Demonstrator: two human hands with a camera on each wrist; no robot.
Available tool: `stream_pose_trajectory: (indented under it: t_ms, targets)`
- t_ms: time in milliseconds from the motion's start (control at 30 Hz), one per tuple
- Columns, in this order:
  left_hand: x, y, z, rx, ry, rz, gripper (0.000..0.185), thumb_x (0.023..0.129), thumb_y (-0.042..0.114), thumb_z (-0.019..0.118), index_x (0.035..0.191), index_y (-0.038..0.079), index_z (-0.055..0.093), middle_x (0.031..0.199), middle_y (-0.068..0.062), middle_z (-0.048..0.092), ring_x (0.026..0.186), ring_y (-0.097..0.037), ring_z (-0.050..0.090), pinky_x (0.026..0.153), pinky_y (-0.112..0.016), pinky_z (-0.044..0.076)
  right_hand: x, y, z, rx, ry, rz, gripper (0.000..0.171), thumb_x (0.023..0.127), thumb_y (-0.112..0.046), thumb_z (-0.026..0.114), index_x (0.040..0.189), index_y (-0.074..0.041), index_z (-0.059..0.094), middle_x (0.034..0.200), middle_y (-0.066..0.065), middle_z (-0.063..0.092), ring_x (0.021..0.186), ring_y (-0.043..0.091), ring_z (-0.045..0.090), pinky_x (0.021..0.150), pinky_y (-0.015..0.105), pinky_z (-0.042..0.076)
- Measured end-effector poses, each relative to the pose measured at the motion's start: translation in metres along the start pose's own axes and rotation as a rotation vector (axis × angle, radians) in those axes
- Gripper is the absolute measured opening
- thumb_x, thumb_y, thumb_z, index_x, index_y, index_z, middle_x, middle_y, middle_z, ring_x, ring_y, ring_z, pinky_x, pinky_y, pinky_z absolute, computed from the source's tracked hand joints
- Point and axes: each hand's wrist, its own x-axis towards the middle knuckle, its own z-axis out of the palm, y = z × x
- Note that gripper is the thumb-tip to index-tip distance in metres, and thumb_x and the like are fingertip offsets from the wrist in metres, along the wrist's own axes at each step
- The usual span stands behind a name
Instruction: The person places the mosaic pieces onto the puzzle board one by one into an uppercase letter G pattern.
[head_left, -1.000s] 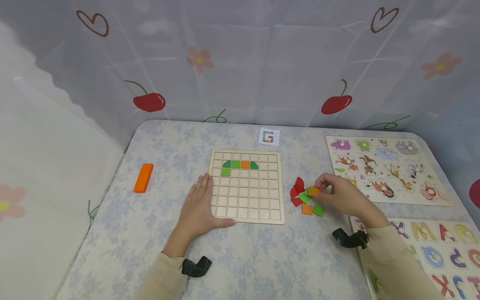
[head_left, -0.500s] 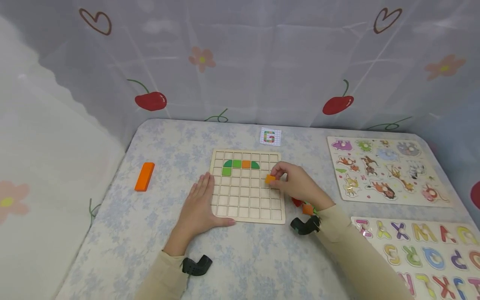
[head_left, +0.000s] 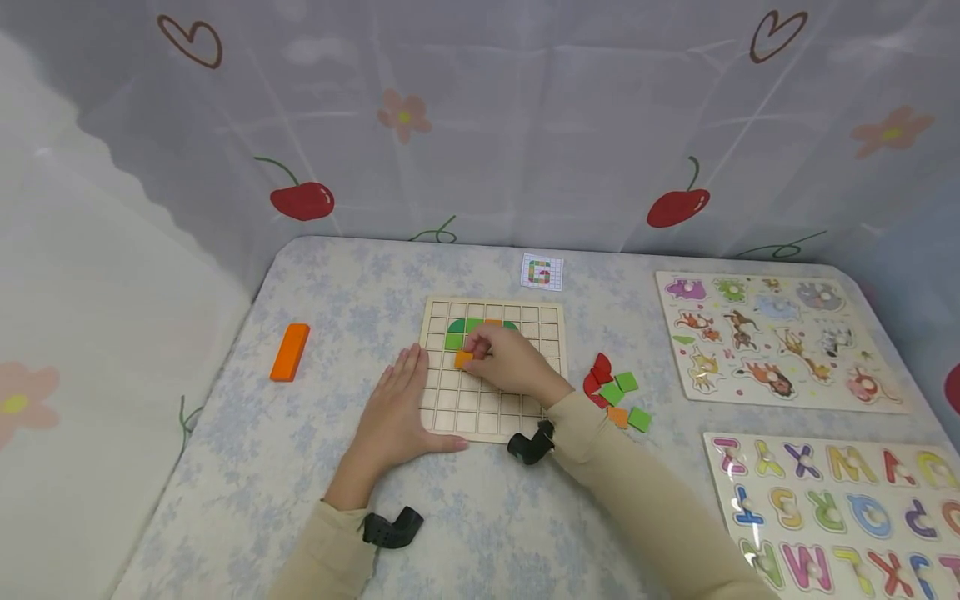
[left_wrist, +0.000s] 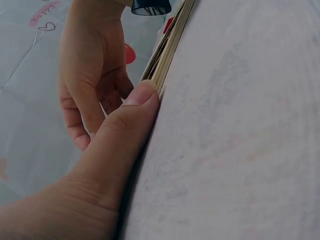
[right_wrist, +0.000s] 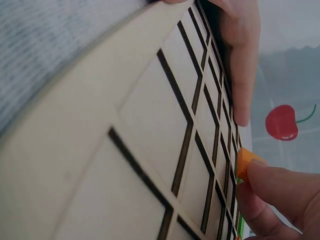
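The right hand [head_left: 504, 360] pinches an orange tile [head_left: 462, 359] over the grid board [head_left: 551, 367], while the left hand [head_left: 397, 408] lies flat, fingers together.

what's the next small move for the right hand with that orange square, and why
Probably lower the orange square into the grid cell under it and let go. The right hand pinches it over the wooden grid board, just below the green square at the left end of the placed row, while the left hand lies flat against the board's left edge.

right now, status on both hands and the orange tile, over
Left hand flat, bracing wooden grid board. Right hand pinching small orange square tile over left-column cell under green square tile. Nothing blocking.
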Motion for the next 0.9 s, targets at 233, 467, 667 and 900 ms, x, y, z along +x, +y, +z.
stream_pose_trajectory:
  t_ms: [233, 467, 667, 900]
  targets:
    - [0.000, -0.001, 0.001, -0.009, 0.002, 0.015, 0.146, 0.056, 0.088, 0.069, 0.160, 0.007, 0.006, 0.169, -0.007, 0.002, 0.157, -0.022, 0.001, 0.127, -0.045, 0.010, 0.003, -0.008, 0.011, -0.016, 0.022, 0.024, 0.012, 0.090, -0.020, 0.074, 0.096, -0.017, 0.064, 0.082, -0.003, 0.061, 0.069, 0.013, 0.053, 0.064, 0.025, 0.045]
    - [0.000, -0.001, 0.002, 0.009, 0.009, 0.023, 0.147, 0.056, 0.090, 0.067, 0.160, 0.006, 0.007, 0.169, -0.008, 0.003, 0.157, -0.023, 0.002, 0.127, -0.046, 0.011, 0.004, -0.009, 0.018, -0.068, 0.043, 0.005, 0.010, 0.092, -0.022, 0.072, 0.097, -0.018, 0.064, 0.083, -0.004, 0.059, 0.069, 0.012, 0.052, 0.062, 0.024, 0.044]
    - [0.001, -0.001, 0.002, 0.009, 0.012, 0.021, 0.147, 0.056, 0.089, 0.068, 0.160, 0.006, 0.006, 0.168, -0.008, 0.003, 0.157, -0.023, 0.002, 0.127, -0.046, 0.011, 0.004, -0.009, 0.020, -0.168, 0.048, -0.026, 0.008, 0.094, -0.024, 0.070, 0.098, -0.018, 0.068, 0.089, -0.005, 0.062, 0.077, 0.011, 0.056, 0.067, 0.025, 0.047]
    - [-0.001, -0.002, 0.001, 0.006, 0.020, 0.020, 0.147, 0.056, 0.090, 0.067, 0.159, 0.005, 0.006, 0.168, -0.010, 0.003, 0.157, -0.025, 0.002, 0.127, -0.047, 0.012, -0.002, -0.010, 0.015, -0.282, 0.024, -0.086, 0.015, 0.094, -0.024, 0.069, 0.107, -0.019, 0.077, 0.097, -0.005, 0.066, 0.081, 0.009, 0.057, 0.071, 0.026, 0.051]
